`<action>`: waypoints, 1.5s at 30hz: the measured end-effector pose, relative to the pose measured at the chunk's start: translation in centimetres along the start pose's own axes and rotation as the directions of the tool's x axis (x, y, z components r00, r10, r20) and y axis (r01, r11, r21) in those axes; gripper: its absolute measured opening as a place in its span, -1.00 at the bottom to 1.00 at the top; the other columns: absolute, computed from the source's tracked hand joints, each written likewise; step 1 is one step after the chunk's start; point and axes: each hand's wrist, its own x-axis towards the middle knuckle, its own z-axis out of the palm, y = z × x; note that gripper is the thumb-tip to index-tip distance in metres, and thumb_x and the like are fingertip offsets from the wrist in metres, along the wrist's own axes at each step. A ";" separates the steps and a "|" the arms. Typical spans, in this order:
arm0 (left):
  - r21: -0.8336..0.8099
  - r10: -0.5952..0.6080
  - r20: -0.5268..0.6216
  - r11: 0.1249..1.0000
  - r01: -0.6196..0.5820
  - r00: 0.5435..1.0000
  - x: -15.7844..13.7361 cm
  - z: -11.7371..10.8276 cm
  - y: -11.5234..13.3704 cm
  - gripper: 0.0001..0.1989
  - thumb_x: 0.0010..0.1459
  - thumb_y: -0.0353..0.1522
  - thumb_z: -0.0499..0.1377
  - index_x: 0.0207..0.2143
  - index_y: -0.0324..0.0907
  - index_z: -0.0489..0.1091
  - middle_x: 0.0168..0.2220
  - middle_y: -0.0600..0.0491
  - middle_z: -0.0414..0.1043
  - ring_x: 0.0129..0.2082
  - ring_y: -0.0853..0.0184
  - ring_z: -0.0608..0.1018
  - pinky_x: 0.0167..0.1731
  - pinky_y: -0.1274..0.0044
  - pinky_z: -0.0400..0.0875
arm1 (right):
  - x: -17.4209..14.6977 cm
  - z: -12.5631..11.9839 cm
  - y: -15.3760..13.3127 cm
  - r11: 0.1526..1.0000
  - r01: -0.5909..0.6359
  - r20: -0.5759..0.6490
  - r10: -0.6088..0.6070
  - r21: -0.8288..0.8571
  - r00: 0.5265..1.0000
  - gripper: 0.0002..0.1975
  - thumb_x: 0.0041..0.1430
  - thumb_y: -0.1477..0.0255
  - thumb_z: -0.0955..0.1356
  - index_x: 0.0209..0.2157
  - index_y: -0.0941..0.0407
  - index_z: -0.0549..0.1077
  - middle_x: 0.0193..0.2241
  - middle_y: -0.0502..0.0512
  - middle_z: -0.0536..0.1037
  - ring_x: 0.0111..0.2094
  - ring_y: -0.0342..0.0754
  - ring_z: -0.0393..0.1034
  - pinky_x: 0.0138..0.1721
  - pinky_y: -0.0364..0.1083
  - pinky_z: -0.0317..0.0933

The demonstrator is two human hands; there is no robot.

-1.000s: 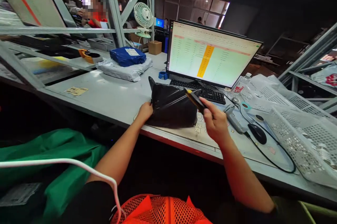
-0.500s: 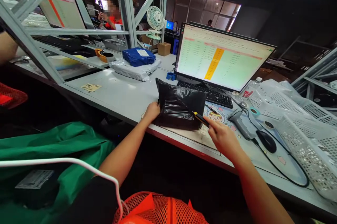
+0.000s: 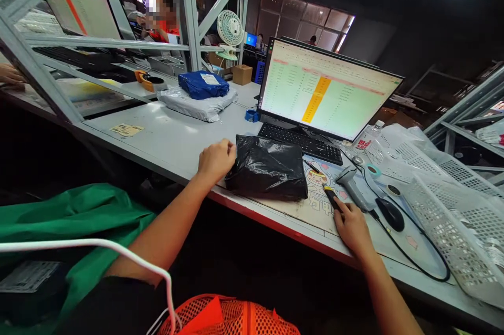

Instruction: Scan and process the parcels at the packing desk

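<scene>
A black plastic-wrapped parcel (image 3: 270,169) lies flat near the desk's front edge, its wrapping creased and shiny. My left hand (image 3: 216,160) is closed at its left edge, fingers curled against the plastic. To the right of the parcel, my right hand (image 3: 352,226) rests low over the printed desk mat (image 3: 315,203). In it is a black and yellow utility knife (image 3: 331,196), pointing away from me, its tip close to the mat. Whether a blade is out is too small to tell.
Behind the parcel stand a keyboard (image 3: 323,148) and monitor (image 3: 326,93). A scanner (image 3: 356,188), mouse (image 3: 389,214) and white basket (image 3: 444,240) are at right. Blue (image 3: 205,84) and white (image 3: 197,104) parcels lie stacked at back left, beside a metal frame (image 3: 185,14).
The parcel has gone from tilted up to lying flat. My right hand with the knife has moved away from it, right and down to the mat. My left hand sits higher on its edge.
</scene>
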 end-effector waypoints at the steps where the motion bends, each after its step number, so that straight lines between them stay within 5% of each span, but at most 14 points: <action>1: -0.058 0.125 -0.028 0.990 -0.126 0.992 0.1 -0.6 1.0 -0.68 0.43 -0.24 0.08 -0.03 -0.20 0.56 -0.10 -0.20 0.65 -0.08 0.01 0.65 0.02 0.29 0.46 | 0.7 -0.1 -0.2 1.000 0.002 -0.012 -0.002 0.004 1.000 -0.51 0.38 0.31 0.23 0.16 0.16 0.62 -0.07 0.33 0.60 -0.07 0.22 0.50 0.07 0.22 0.41; 2: -0.122 0.276 -0.020 0.953 -0.276 0.961 0.4 -0.9 2.1 -0.70 0.44 -0.25 0.09 0.00 -0.18 0.56 -0.05 -0.14 0.64 -0.06 0.08 0.64 0.04 0.34 0.45 | 1.7 -0.5 -0.8 0.999 0.012 -0.040 -0.010 0.032 0.999 -0.52 0.37 0.30 0.24 0.13 0.18 0.63 -0.03 0.35 0.60 -0.04 0.23 0.50 0.09 0.23 0.40; 4: -0.217 0.553 0.084 0.822 -0.527 0.829 1.1 -0.4 4.3 -0.71 0.42 -0.24 0.18 0.06 -0.17 0.56 0.06 -0.09 0.60 0.04 0.14 0.60 0.12 0.40 0.41 | 4.4 -1.9 -2.7 0.986 0.071 -0.137 -0.051 0.149 0.989 -0.55 0.37 0.28 0.26 0.09 0.18 0.63 0.02 0.36 0.60 0.03 0.24 0.49 0.15 0.23 0.38; 7: -0.177 0.700 0.277 0.711 -0.681 0.658 2.1 1.9 6.3 -0.71 0.36 -0.24 0.30 0.04 -0.19 0.61 0.06 -0.10 0.58 0.08 0.10 0.55 0.16 0.35 0.38 | 9.3 -3.9 -7.2 0.906 0.222 -0.266 -0.128 0.361 0.955 -0.57 0.39 0.26 0.28 0.10 0.16 0.61 0.04 0.31 0.62 0.07 0.17 0.51 0.19 0.18 0.38; 11: -0.067 0.746 0.253 0.648 -0.758 0.616 2.1 4.6 6.4 -0.78 0.44 -0.32 0.20 -0.18 -0.21 0.63 -0.13 -0.10 0.56 -0.08 0.14 0.53 0.01 0.36 0.40 | 15.2 -3.7 -13.9 0.752 0.315 -0.239 -0.213 0.578 0.947 -0.58 0.35 0.29 0.31 0.10 0.16 0.62 0.07 0.28 0.64 0.08 0.12 0.54 0.20 0.13 0.40; 16: 0.028 0.820 0.141 0.557 -0.830 0.555 1.5 4.8 6.0 -0.74 0.51 -0.38 0.07 -0.18 -0.29 0.52 -0.16 -0.13 0.53 -0.11 0.13 0.50 0.03 0.33 0.39 | 19.4 -0.5 -19.4 0.658 0.225 -0.025 -0.300 0.718 0.954 -0.56 0.28 0.47 0.29 0.11 0.16 0.62 0.15 0.22 0.64 0.18 0.06 0.51 0.35 0.11 0.29; 22: 0.003 0.875 0.083 0.478 -0.878 0.477 2.1 4.7 6.9 -0.74 0.48 -0.42 0.01 -0.19 -0.29 0.48 -0.15 -0.17 0.52 -0.12 0.12 0.48 0.04 0.32 0.39 | 20.3 1.4 -19.5 0.629 0.215 -0.017 -0.306 0.747 0.952 -0.53 0.33 0.49 0.23 0.15 0.10 0.62 0.20 0.13 0.62 0.26 0.02 0.46 0.42 0.10 0.19; 28: -0.072 0.904 0.106 0.421 -0.904 0.413 2.2 4.6 7.6 -0.64 0.45 -0.41 0.00 -0.42 -0.18 0.45 -0.35 -0.07 0.55 -0.24 0.17 0.52 -0.07 0.35 0.38 | 20.0 1.6 -19.4 0.698 0.251 -0.003 -0.336 0.670 0.942 -0.52 0.32 0.51 0.25 0.18 0.13 0.60 0.20 0.21 0.61 0.27 0.06 0.43 0.41 0.14 0.17; 33: -0.055 0.899 0.163 0.421 -0.906 0.407 -0.2 3.3 6.3 -0.62 0.49 -0.24 0.06 -0.39 -0.16 0.46 -0.46 -0.02 0.50 -0.43 0.22 0.51 -0.28 0.40 0.33 | 19.2 1.5 -19.8 0.747 0.361 0.017 -0.445 0.559 0.895 -0.48 0.34 0.36 0.40 0.28 0.18 0.51 0.29 0.28 0.52 0.35 0.14 0.31 0.43 0.16 0.09; 37: -0.035 0.890 0.189 0.429 -0.903 0.416 -2.7 1.8 5.3 -0.67 0.51 -0.19 0.05 -0.21 -0.18 0.50 -0.34 -0.07 0.59 -0.35 0.17 0.60 -0.25 0.38 0.39 | 18.1 1.4 -20.4 0.777 0.434 0.066 -0.516 0.456 0.854 -0.19 0.21 0.14 0.54 0.41 0.06 0.35 0.41 0.23 0.37 0.45 0.24 0.11 0.45 0.26 -0.02; 41: 0.002 0.881 0.182 0.443 -0.897 0.436 -6.0 0.6 4.7 -0.65 0.53 -0.21 -0.01 -0.23 -0.17 0.46 -0.37 -0.06 0.58 -0.41 0.18 0.58 -0.31 0.37 0.38 | 17.8 0.8 -20.8 0.843 0.448 0.079 -0.489 0.298 0.869 -0.33 0.32 0.32 0.44 0.42 0.07 0.35 0.32 0.24 0.45 0.35 0.23 0.18 0.34 0.19 0.07; 43: -0.012 0.852 0.175 0.503 -0.864 0.494 -8.8 0.6 3.9 -0.65 0.53 -0.20 -0.02 -0.25 -0.16 0.43 -0.40 -0.04 0.55 -0.43 0.18 0.58 -0.34 0.37 0.38 | 17.9 0.4 -20.9 0.874 0.422 0.089 -0.453 0.239 0.887 -0.42 0.34 0.48 0.33 0.37 0.06 0.41 0.23 0.24 0.51 0.27 0.22 0.25 0.26 0.16 0.12; 45: -0.074 0.769 0.159 0.635 -0.769 0.620 -12.3 1.3 2.7 -0.69 0.52 -0.18 0.00 -0.20 -0.14 0.41 -0.40 -0.02 0.56 -0.42 0.19 0.60 -0.36 0.39 0.38 | 18.0 0.1 -21.0 0.894 0.399 0.101 -0.425 0.205 0.899 -0.43 0.31 0.55 0.29 0.32 0.06 0.46 0.17 0.25 0.55 0.21 0.24 0.28 0.21 0.17 0.13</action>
